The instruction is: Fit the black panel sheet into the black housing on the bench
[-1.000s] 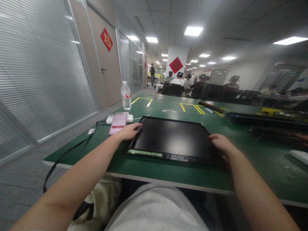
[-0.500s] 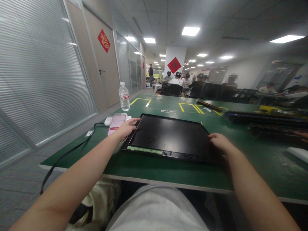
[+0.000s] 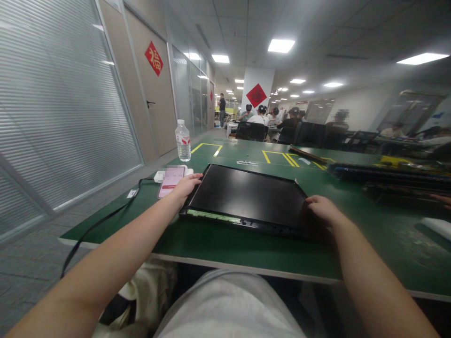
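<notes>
A black flat display panel (image 3: 248, 195) lies face up before me, low over the table, with a green circuit strip (image 3: 211, 216) along its near edge. My left hand (image 3: 189, 185) grips its left edge, fingers on the frame. At the right edge, my right hand (image 3: 324, 209) pinches the frame between thumb and fingers; part of that grip is in shadow. Just left of my left hand rests a phone (image 3: 171, 182) with a lit pinkish screen, leaning on a white object (image 3: 159, 176).
The green table (image 3: 225, 251) has yellow tape marks (image 3: 278, 152). A water bottle (image 3: 183, 141) stands at the far left; a black cable (image 3: 105, 213) hangs over the left edge. Long dark panels (image 3: 391, 173) lie at right, near another person's hand (image 3: 444, 199). People sit farther back.
The panel's left side has risen slightly and tilted, with my left hand still at that edge. My right hand stays in nearly the same place.
</notes>
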A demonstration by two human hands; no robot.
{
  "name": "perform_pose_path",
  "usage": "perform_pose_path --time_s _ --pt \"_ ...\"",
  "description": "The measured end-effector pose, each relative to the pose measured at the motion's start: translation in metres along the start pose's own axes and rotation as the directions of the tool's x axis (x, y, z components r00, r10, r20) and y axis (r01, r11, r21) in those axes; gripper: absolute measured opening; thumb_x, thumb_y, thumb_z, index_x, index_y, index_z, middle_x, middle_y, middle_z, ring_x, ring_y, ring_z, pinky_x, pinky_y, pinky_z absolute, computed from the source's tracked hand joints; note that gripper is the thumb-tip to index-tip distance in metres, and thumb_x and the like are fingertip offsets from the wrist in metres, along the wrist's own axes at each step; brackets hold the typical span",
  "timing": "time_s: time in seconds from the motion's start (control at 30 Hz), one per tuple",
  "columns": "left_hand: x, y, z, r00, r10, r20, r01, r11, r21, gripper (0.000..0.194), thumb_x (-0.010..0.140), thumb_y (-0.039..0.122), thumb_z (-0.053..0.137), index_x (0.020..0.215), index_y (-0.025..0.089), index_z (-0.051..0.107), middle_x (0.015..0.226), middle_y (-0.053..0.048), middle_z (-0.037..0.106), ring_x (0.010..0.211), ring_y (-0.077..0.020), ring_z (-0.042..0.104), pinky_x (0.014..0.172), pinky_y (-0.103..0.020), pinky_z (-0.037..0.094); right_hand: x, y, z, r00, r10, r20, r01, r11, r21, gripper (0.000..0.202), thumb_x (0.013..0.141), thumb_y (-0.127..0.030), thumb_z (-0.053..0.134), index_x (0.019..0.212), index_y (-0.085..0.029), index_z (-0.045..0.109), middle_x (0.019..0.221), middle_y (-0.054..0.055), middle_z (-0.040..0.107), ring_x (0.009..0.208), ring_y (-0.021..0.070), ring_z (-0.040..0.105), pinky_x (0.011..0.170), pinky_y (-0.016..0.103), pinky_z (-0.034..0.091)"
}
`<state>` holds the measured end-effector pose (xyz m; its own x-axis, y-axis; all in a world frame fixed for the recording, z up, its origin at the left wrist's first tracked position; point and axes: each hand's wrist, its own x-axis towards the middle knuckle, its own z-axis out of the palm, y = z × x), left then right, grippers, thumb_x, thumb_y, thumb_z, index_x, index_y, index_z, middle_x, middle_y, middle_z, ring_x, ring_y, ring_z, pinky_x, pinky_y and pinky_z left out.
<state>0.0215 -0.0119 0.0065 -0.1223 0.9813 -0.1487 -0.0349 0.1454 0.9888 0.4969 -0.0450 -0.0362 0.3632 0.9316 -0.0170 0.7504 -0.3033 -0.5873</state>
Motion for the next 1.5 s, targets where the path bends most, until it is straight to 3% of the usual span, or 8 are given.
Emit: perform_pose_path --time_s 0.33,0.63,0.8,1.03,1.23,1.5 --pt "-0.003 0.001 0.001 0.996 -0.061 0.069 0.071 0.983 -0.168 0.066 0.077 0.005 0.072 0.138 0.018 0.051 0.075 -0.002 0.075 0.045 -0.0151 0.065 0.044 -0.026 0.056 -0.002 -0.005 -0.002 1.000 -0.006 0.002 0.006 0.999 -0.052 0.036 0.071 -0.008 0.054 0.099 -0.016 0.075 0.106 0.011 0.074 0.094 0.0237 0.070 0.084 0.031 0.053" --pt "0.001 -0.003 -0.001 0.966 0.006 0.259 0.068 0.960 -0.273 0.041 0.067 0.008 0.083 0.107 0.012 0.074 0.076 -0.008 0.077 0.055 -0.0210 0.072 0.052 -0.029 0.060 -0.002 -0.004 -0.002 1.000 -0.013 0.026 0.014 0.998 -0.053 0.038 0.069 -0.008 0.054 0.098 -0.016 0.077 0.097 0.011 0.075 0.090 0.0243 0.070 0.083 0.031 0.052" --pt "-0.001 -0.003 -0.002 0.981 -0.033 0.189 0.069 0.980 -0.187 0.033 0.068 0.001 0.075 0.099 0.011 0.077 0.067 -0.007 0.075 0.044 -0.0172 0.065 0.045 -0.027 0.055 0.001 0.000 -0.001 1.000 -0.002 0.011 0.003 1.000 -0.024 0.035 0.069 -0.009 0.055 0.096 -0.017 0.076 0.097 0.011 0.076 0.088 0.0242 0.070 0.081 0.031 0.052" --pt "0.000 -0.006 -0.003 0.990 -0.019 0.141 0.041 0.988 -0.151 0.033 0.063 0.002 0.074 0.094 0.011 0.077 0.067 -0.007 0.075 0.050 -0.0192 0.067 0.048 -0.027 0.054 0.000 -0.001 -0.001 1.000 -0.014 -0.013 0.014 0.999 -0.042 0.038 0.069 -0.009 0.056 0.100 -0.016 0.075 0.106 0.012 0.075 0.093 0.0254 0.070 0.085 0.033 0.052" --pt "-0.001 -0.006 -0.001 0.996 0.012 0.093 0.001 0.991 -0.134 0.014 0.064 0.012 0.076 0.078 0.012 0.075 0.063 -0.006 0.073 0.052 -0.0177 0.066 0.049 -0.025 0.052 -0.004 -0.007 -0.003 1.000 0.011 -0.016 -0.012 0.998 -0.054 0.040 0.070 -0.010 0.056 0.105 -0.016 0.075 0.107 0.012 0.075 0.093 0.0261 0.070 0.084 0.034 0.053" --pt "-0.005 -0.009 0.000 0.990 0.069 0.120 -0.062 0.996 -0.061 0.038 0.049 0.023 0.092 0.081 0.014 0.073 0.071 -0.007 0.076 0.061 -0.0198 0.069 0.059 -0.029 0.055 -0.005 -0.010 -0.003 1.000 0.016 -0.007 -0.017 0.997 -0.077 0.039 0.072 -0.010 0.056 0.104 -0.016 0.075 0.109 0.013 0.074 0.093 0.0258 0.070 0.083 0.033 0.053"
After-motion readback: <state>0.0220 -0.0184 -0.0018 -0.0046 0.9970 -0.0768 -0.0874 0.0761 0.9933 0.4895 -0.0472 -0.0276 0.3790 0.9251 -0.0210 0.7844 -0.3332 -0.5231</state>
